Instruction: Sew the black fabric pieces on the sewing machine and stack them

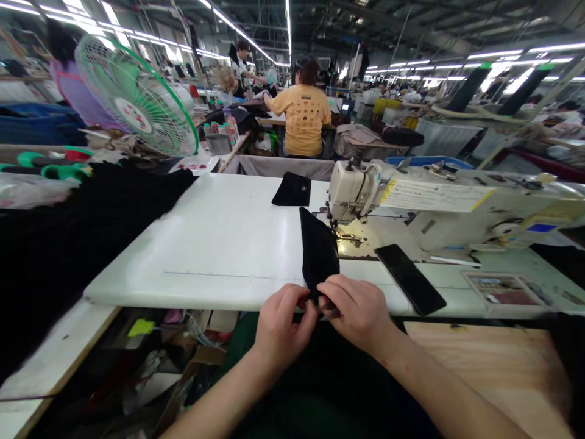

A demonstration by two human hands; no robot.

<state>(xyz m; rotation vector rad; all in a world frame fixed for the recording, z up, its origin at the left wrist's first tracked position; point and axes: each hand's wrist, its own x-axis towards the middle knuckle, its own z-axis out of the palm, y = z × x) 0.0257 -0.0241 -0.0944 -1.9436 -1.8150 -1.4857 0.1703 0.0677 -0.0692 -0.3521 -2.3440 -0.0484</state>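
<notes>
Both hands up close, at the table's near edge. Left hand [286, 314]: thumb and finger pinched together on the near tip of the black piece [320, 253]. Right hand [359, 308]: same, pinched just beside it, other fingers curled in. Something greyish pokes out at the right fingertips, too small to tell what. Exact finger contact partly hidden.

The piece lies flat on the table [219, 235], running straight away from the grip, its far right edge right by the sewing machine's [356, 189] foot. Can't tell from here if it's under the foot.

Step in hand, my guess: working the near corner by fingers, evening up or folding the edge. Next move would call for the edges held matched and the piece kept flat, fingers well off the needle.

Right of the grip, a bit beyond: phone [410, 278], then a parts tray [503, 289] further right. Past the piece, straight ahead: a second black piece [292, 189], flat, apart from the first. Far left of the grip, black cloth [68, 262] heaped; fan [137, 107] behind it. Farthest: person in a yellow shirt [301, 116], back turned.
</notes>
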